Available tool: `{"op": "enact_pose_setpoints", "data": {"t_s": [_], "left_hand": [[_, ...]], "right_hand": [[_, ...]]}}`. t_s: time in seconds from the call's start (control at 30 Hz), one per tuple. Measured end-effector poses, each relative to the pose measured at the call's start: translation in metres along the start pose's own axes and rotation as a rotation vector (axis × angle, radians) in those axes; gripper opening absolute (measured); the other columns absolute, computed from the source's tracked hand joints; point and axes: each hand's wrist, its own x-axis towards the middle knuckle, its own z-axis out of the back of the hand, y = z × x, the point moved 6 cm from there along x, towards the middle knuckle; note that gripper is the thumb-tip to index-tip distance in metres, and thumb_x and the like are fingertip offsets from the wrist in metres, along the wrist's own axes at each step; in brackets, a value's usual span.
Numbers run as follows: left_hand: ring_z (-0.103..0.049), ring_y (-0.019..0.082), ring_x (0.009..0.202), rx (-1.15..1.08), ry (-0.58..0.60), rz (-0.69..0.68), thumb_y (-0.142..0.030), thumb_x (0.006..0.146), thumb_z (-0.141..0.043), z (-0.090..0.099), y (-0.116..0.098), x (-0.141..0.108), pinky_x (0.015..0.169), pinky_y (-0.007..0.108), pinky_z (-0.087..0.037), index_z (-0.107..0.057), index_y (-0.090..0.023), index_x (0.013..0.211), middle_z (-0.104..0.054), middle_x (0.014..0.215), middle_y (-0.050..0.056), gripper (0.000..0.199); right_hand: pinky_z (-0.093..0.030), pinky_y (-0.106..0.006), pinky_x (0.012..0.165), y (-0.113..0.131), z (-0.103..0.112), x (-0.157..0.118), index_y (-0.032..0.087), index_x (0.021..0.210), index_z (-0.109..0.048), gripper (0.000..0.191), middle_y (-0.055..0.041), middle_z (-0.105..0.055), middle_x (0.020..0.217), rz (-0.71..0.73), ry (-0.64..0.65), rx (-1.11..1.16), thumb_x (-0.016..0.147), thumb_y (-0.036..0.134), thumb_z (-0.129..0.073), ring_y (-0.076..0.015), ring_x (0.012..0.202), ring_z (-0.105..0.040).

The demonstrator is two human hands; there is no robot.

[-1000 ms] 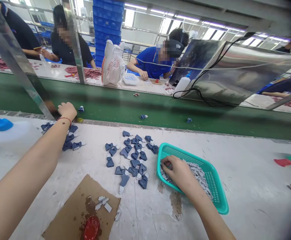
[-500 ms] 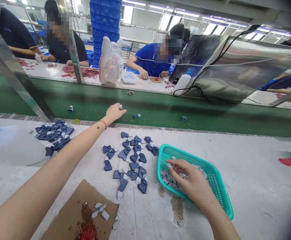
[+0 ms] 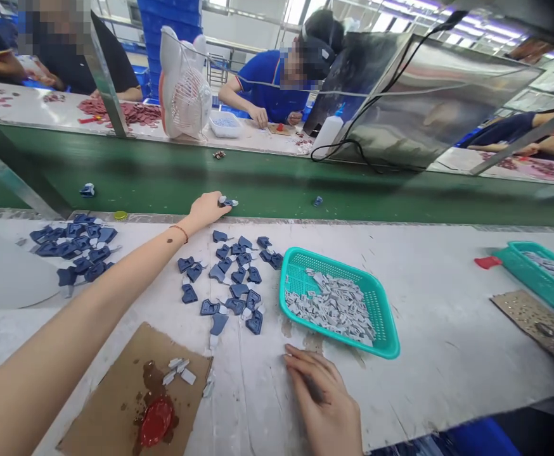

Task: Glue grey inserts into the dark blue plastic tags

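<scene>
My left hand (image 3: 206, 209) reaches out to the green conveyor belt, its fingertips closed around a small dark blue plastic part (image 3: 229, 202) with white bits on it. Closer to me, my right hand (image 3: 327, 399) hovers over the white table, thumb and fingers pressed together; whatever they pinch is too small or hidden to name. Just beyond it stands a teal plastic basket (image 3: 386, 316) holding many small grey plastic pieces (image 3: 334, 304). Left of the basket, several dark blue parts (image 3: 236, 272) lie spread out, some with pale pieces attached.
Cardboard (image 3: 115, 380) at the front left carries a red dish (image 3: 157, 421) and several grey pieces (image 3: 179, 370). More blue parts (image 3: 75, 244) lie by a white container (image 3: 11, 272). A metal post (image 3: 34, 171) rises at left. Co-workers sit across the belt (image 3: 267, 183).
My left hand has closed on a blue part at the belt. My right hand has left the basket and come back toward me. The view has turned somewhat right and down.
</scene>
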Motion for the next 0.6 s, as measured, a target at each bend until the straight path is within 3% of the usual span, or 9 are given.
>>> {"op": "enact_pose_setpoints", "data": {"t_s": [0.23, 0.37, 0.47, 0.6], "left_hand": [[-0.064, 0.022, 0.095, -0.001, 0.103, -0.126, -0.039, 0.092, -0.059, 0.005, 0.006, -0.054, 0.084, 0.043, -0.053, -0.06, -0.015, 0.116, -0.066, 0.109, 0.008, 0.034], [-0.065, 0.022, 0.092, -0.037, 0.106, -0.121, -0.043, 0.089, -0.06, 0.011, 0.008, -0.072, 0.083, 0.042, -0.051, -0.062, -0.015, 0.111, -0.067, 0.104, 0.008, 0.036], [-0.065, 0.026, 0.091, -0.083, 0.047, -0.066, -0.046, 0.086, -0.06, 0.022, 0.013, -0.086, 0.08, 0.036, -0.049, -0.062, -0.017, 0.11, -0.07, 0.095, 0.009, 0.037], [-0.062, 0.029, 0.1, -0.187, -0.095, 0.022, -0.038, 0.094, -0.04, 0.045, 0.02, -0.118, 0.082, 0.033, -0.045, -0.057, -0.018, 0.114, -0.068, 0.104, 0.012, 0.034]], "right_hand": [[-0.054, -0.046, 0.094, 0.004, 0.004, -0.011, 0.026, 0.098, -0.075, 0.024, -0.0062, -0.073, 0.114, 0.039, 0.023, -0.026, 0.09, 0.027, -0.052, -0.0256, 0.115, -0.062], [-0.052, -0.046, 0.094, 0.004, 0.009, -0.014, 0.022, 0.097, -0.073, 0.024, -0.0095, -0.073, 0.109, -0.059, -0.037, -0.005, 0.09, 0.032, -0.052, -0.0255, 0.106, -0.065], [-0.051, -0.046, 0.09, 0.006, 0.009, -0.012, 0.02, 0.099, -0.072, 0.028, -0.0108, -0.072, 0.105, -0.134, -0.082, -0.029, 0.088, 0.041, -0.056, -0.0272, 0.102, -0.064], [-0.05, -0.043, 0.087, 0.009, 0.003, -0.003, 0.021, 0.091, -0.075, 0.033, -0.0106, -0.071, 0.098, -0.148, -0.071, -0.049, 0.086, 0.047, -0.056, -0.0284, 0.1, -0.061]]}}
